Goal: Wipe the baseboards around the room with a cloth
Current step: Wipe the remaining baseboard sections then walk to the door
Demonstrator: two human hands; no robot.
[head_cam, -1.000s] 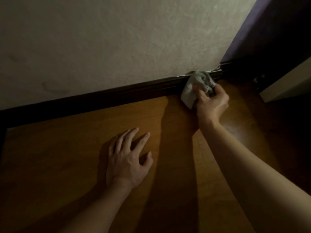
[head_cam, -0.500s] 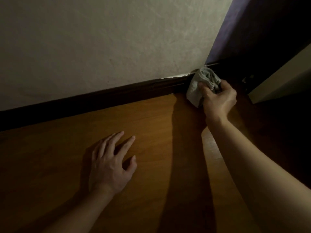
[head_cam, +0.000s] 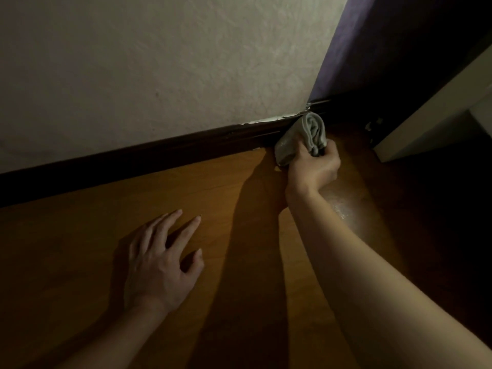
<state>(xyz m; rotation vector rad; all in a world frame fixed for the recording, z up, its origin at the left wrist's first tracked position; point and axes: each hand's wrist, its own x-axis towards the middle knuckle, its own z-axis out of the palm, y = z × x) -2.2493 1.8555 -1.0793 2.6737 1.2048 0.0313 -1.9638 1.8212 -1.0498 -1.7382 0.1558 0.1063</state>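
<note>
A dark baseboard (head_cam: 138, 158) runs along the foot of the pale textured wall, rising to the right into the room's corner. My right hand (head_cam: 312, 169) grips a bunched grey cloth (head_cam: 306, 137) and holds it against the baseboard right at that corner. My left hand (head_cam: 159, 262) rests on the wooden floor with its fingers spread, well to the left of the cloth and a forearm's length short of the baseboard.
A purple wall (head_cam: 351, 35) meets the pale wall (head_cam: 159, 62) at the corner. A pale piece of furniture or door edge (head_cam: 426, 118) stands at the right, dark shadow around it. The wooden floor (head_cam: 226, 209) is lit in the middle and shows a dusty patch beside my right forearm.
My right hand has slid the cloth rightward along the baseboard into the corner. My left hand has stayed flat on the floor.
</note>
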